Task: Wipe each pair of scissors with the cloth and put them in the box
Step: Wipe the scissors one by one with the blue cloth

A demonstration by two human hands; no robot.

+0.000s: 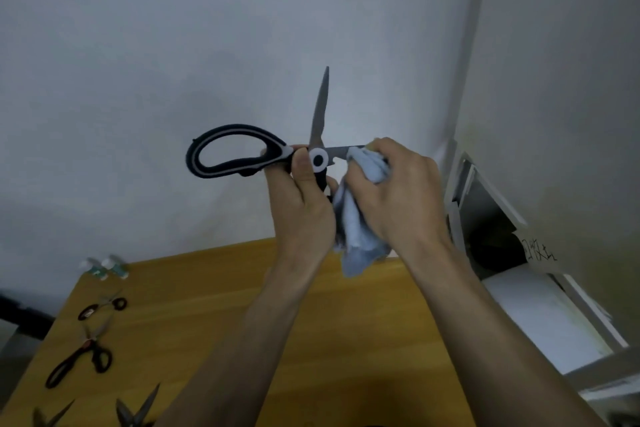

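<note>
Spare black-handled metal scissors [81, 362] wait on yellow wooden table [214, 305], far left, blurred, some cut off by frame. Large black-and-white-handled steel scissors [242, 154] raised mid-air, blades spread to expose inner edges. My left hand [301, 198] pinches pivot, steadying. My right hand [391, 191] clenches pale blue cloth [360, 236] around lower blade; blade tip hidden. Box not identifiable; white clutter at right unclear.

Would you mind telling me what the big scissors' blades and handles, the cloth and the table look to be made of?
Big scissors: blades look like dull grey metal, matte; the handles seem to be black plastic with a white band. Cloth: soft pale blue fabric, crumpled into folds in the right hand. Table: honey-coloured wood or wood-look laminate, with visible grain.
</note>
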